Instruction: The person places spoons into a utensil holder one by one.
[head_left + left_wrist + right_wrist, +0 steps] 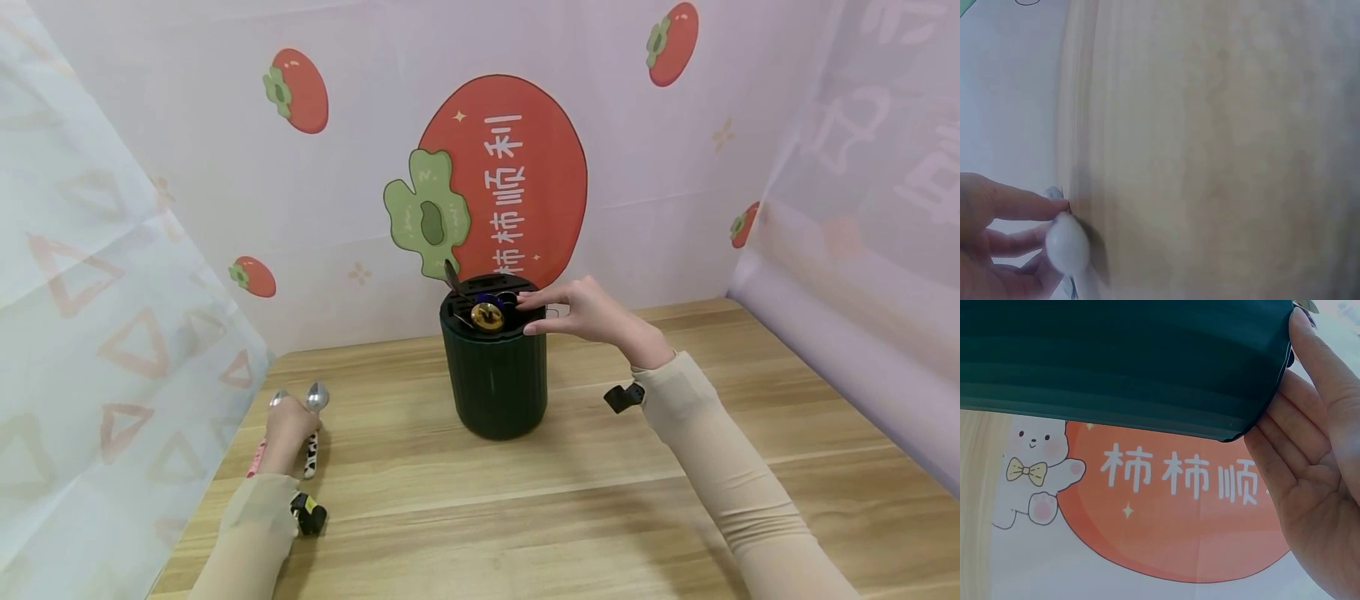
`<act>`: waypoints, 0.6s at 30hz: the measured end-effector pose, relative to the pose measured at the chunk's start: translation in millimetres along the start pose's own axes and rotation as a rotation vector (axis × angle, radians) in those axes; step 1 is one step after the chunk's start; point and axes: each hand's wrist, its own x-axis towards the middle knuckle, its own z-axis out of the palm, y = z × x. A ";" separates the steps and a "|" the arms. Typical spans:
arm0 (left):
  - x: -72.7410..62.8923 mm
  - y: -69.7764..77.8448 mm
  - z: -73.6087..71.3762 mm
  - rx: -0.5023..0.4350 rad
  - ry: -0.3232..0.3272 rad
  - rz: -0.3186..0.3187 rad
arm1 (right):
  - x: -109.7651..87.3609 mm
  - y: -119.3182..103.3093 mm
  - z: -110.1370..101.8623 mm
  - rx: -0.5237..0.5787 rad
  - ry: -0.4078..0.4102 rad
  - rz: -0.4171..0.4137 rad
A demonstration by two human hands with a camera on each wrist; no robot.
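Observation:
On the left of the table lie a spoon with a black-and-white spotted handle (311, 457) and a spoon with a pink handle (257, 457). My left hand (288, 427) bends down over them, its fingertips pinching around the spotted spoon's neck. In the left wrist view a spoon bowl (1067, 244) partly hides those fingertips. At the back middle stands a dark green ribbed cutlery holder (498, 387) with a slotted black top. My right hand (592, 310) reaches over its right rim, thumb and fingers spread apart. I see nothing held between them.
From the holder's top stick out a dark handle (452, 275) and a shiny gold round end (487, 316), with something blue behind. The wooden table (450, 525) meets a persimmon-print cloth (337, 208) at its back, with cloth on both sides too.

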 end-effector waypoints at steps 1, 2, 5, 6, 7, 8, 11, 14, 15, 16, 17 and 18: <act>0.0 0.2 0.1 -0.006 0.000 0.000 | 0.0 0.1 -0.2 0.000 0.000 0.000; -0.4 0.7 0.0 -0.013 0.001 -0.001 | 0.0 0.3 -0.4 -0.002 0.001 -0.001; -1.0 1.2 -0.1 -0.026 -0.001 -0.008 | 0.2 0.0 -1.1 -0.007 0.002 -0.002; -0.9 1.2 -0.2 -0.029 -0.003 -0.011 | 0.3 0.0 -1.1 -0.007 0.000 0.000; -0.9 1.2 -0.6 -0.033 -0.006 -0.011 | 0.4 -0.1 -1.2 -0.008 -0.001 0.001; -1.0 1.2 -0.8 -0.038 -0.011 -0.015 | 0.5 -0.2 -1.2 -0.007 0.000 0.002; -0.4 0.9 -1.4 -0.064 -0.039 -0.036 | 0.4 -0.4 -1.1 -0.006 -0.001 0.002; 0.4 0.3 -1.9 -0.061 -0.052 -0.039 | -0.1 -0.5 -0.6 -0.007 0.003 0.000; 0.7 0.0 -2.1 -0.061 -0.055 -0.037 | -0.3 -0.4 -0.4 -0.009 0.004 -0.001; 1.1 -0.3 -2.3 -0.054 -0.055 -0.030 | -0.5 -0.4 -0.1 -0.009 0.005 0.000; 1.2 -0.3 -2.4 -0.050 -0.056 -0.026 | -0.7 -0.5 0.0 -0.010 0.005 0.001; 0.9 -0.2 -2.4 -0.048 -0.055 -0.024 | -0.7 -0.9 0.2 -0.011 0.004 0.001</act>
